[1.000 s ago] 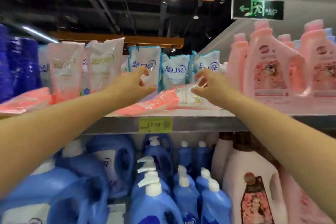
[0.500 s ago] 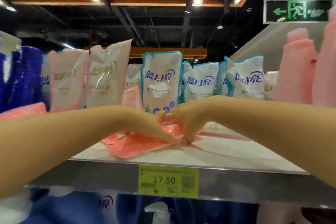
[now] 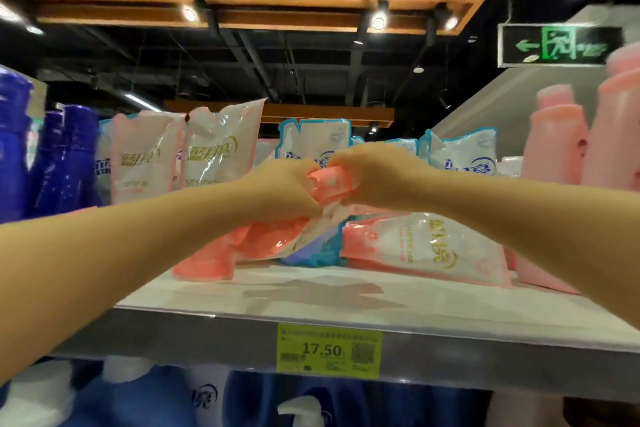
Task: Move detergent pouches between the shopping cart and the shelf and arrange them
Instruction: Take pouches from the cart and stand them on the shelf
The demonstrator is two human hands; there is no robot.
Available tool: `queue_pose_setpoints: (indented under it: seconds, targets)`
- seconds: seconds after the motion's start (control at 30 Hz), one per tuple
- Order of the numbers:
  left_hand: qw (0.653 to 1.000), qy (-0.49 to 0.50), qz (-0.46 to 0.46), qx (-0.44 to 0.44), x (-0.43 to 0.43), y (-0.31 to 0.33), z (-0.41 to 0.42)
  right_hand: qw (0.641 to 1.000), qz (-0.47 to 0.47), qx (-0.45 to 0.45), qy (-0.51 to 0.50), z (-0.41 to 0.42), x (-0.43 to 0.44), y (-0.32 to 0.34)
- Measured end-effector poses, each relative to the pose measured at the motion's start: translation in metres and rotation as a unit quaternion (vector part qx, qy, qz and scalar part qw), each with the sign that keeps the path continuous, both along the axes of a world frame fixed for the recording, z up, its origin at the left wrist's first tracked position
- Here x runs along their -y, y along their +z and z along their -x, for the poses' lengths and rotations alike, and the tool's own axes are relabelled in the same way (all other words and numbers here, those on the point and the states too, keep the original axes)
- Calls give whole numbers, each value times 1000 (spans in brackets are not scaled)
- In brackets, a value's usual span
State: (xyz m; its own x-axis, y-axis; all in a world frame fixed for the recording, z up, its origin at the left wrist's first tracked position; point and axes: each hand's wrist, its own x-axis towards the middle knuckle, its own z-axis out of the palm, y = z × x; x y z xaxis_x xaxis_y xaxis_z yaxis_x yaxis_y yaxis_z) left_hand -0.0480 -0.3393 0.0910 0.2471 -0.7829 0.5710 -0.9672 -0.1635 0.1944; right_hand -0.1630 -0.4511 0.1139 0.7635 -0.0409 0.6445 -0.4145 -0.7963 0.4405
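A pink detergent pouch (image 3: 266,246) is tilted up off the grey shelf (image 3: 311,295), its lower end still resting there. My left hand (image 3: 280,189) and my right hand (image 3: 374,173) both grip its bunched top edge, close together. Another pink-and-white pouch (image 3: 422,250) lies flat to the right of it. A blue pouch (image 3: 311,253) lies partly hidden beneath the two. The shopping cart is out of view.
Behind stand upright pink-trimmed pouches (image 3: 221,146) at left and blue-trimmed pouches (image 3: 464,152) at centre right. Dark blue bottles (image 3: 65,156) fill the far left, pink bottles (image 3: 561,146) the right. A yellow price tag (image 3: 329,350) marks the shelf edge; blue bottles sit below.
Both hands went from reaching toward the flat pink pouch to pressing on it, then gripped its top and lifted that end. The camera came closer to the shelf.
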Motion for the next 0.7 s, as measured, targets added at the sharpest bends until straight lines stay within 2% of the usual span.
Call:
queue_pose_setpoints:
  seconds: [0.1, 0.33, 0.53, 0.7]
  targets:
    - [993, -56, 78, 63, -28, 14, 18, 995, 73, 63, -3, 32, -34, 14]
    - [966, -174, 109, 156, -106, 12, 95, 975, 164, 120, -90, 140, -141, -8]
    - [937, -270, 120, 184, -155, -23, 181, 946, 181, 86, -254, 243, -236, -52]
    - [902, -385, 72, 180, -193, -53, 277, 931, 65, 89, -349, 347, -314, -93]
